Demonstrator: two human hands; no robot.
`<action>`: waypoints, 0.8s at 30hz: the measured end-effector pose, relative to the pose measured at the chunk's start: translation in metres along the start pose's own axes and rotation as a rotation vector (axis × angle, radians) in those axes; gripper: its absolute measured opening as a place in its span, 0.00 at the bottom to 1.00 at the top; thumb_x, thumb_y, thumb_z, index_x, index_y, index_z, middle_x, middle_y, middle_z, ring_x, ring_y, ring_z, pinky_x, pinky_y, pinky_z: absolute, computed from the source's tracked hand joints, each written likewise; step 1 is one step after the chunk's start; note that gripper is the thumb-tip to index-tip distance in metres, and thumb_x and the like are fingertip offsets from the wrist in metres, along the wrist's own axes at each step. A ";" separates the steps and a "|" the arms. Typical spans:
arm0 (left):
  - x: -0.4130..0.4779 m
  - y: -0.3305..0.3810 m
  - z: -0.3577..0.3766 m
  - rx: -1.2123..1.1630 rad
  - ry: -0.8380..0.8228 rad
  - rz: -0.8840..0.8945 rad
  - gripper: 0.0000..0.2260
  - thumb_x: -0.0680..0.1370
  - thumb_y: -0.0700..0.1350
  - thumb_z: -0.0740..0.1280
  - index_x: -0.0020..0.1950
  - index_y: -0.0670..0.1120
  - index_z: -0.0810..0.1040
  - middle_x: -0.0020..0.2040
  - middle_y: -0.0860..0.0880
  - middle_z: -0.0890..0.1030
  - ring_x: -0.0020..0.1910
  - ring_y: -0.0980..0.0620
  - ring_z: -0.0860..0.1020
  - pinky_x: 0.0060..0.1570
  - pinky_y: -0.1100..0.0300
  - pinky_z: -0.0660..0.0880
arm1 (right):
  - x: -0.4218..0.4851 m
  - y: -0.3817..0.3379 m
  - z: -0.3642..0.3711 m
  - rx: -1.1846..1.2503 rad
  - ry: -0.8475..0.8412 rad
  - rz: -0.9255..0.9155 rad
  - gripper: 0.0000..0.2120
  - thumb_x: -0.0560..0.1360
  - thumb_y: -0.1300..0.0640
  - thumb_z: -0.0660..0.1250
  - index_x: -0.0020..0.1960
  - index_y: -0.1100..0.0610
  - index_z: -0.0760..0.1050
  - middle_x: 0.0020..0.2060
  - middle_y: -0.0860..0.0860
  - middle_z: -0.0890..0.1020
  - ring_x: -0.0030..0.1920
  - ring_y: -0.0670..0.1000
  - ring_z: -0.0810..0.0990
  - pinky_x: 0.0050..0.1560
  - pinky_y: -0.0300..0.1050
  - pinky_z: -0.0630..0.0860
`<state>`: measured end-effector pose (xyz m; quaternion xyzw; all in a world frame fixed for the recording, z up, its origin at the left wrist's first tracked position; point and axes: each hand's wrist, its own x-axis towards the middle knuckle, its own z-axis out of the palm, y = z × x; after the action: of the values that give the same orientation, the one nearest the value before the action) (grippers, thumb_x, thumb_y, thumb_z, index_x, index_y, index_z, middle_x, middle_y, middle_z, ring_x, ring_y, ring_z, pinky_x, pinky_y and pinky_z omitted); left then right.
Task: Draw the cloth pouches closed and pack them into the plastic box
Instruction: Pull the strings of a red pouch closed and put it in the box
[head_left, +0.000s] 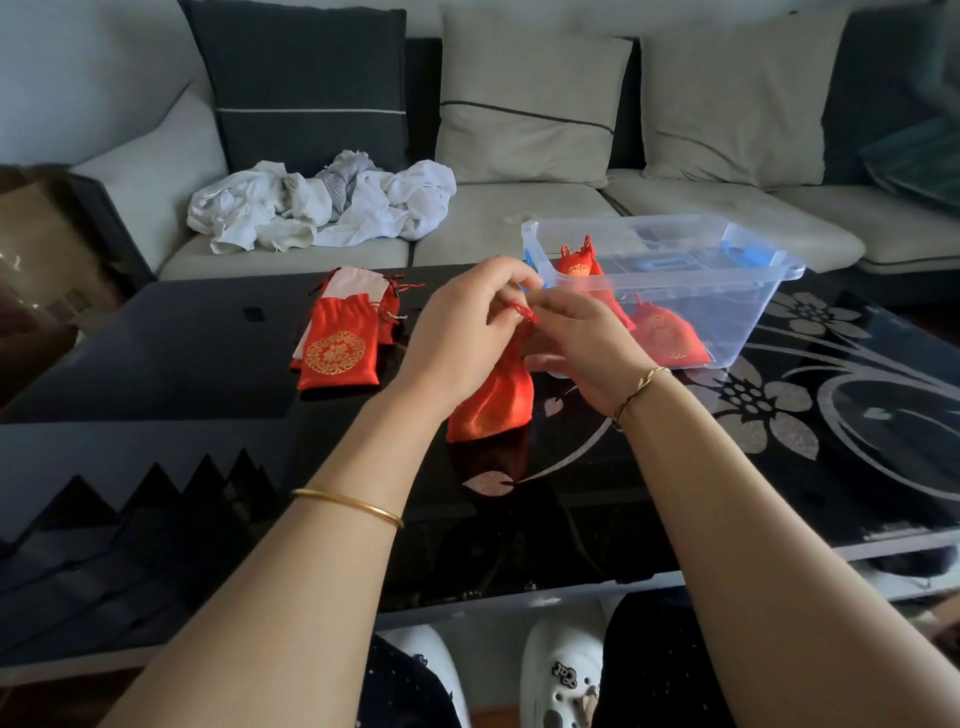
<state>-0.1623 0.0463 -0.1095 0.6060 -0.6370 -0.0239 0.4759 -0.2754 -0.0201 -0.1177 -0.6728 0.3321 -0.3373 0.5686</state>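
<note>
Over the middle of the glossy black glass table (182, 364), a shiny red satin pouch (493, 400) hangs from both hands, its bottom edge at or just above the glass, hard to tell. Left hand (462, 322) and right hand (576, 348) each pinch the thin red cord (524, 313) at its neck. The clear plastic box (623, 221) sits just far-right of them with closed red pouches (665, 332) inside; a flat stack of red pouches (337, 353) waits on the left. My worry: satin's slippery, so an uneven tug could leave the neck half gathered, or the cord slips free and it drops.
</note>
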 end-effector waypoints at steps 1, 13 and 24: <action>-0.001 -0.002 0.002 0.059 0.036 0.053 0.12 0.74 0.34 0.65 0.55 0.46 0.79 0.41 0.55 0.79 0.45 0.55 0.78 0.50 0.59 0.75 | -0.002 0.000 0.001 0.048 -0.040 0.034 0.10 0.80 0.62 0.57 0.51 0.57 0.77 0.42 0.54 0.79 0.43 0.52 0.77 0.51 0.49 0.75; -0.003 -0.007 0.003 -0.023 0.243 0.058 0.11 0.74 0.37 0.68 0.54 0.45 0.81 0.42 0.52 0.83 0.45 0.56 0.80 0.49 0.62 0.75 | -0.003 0.001 -0.005 0.216 -0.167 0.104 0.08 0.80 0.58 0.57 0.50 0.59 0.75 0.42 0.50 0.82 0.40 0.47 0.81 0.47 0.44 0.76; -0.002 -0.013 -0.010 -0.469 0.223 -0.622 0.10 0.79 0.44 0.60 0.43 0.46 0.80 0.40 0.49 0.83 0.35 0.56 0.80 0.38 0.62 0.72 | -0.001 0.004 -0.010 -0.051 0.298 -0.025 0.17 0.78 0.52 0.62 0.37 0.63 0.77 0.30 0.52 0.79 0.31 0.51 0.77 0.40 0.51 0.78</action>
<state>-0.1465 0.0494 -0.1135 0.6436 -0.3451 -0.2456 0.6375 -0.2841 -0.0253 -0.1203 -0.6336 0.4126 -0.4322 0.4915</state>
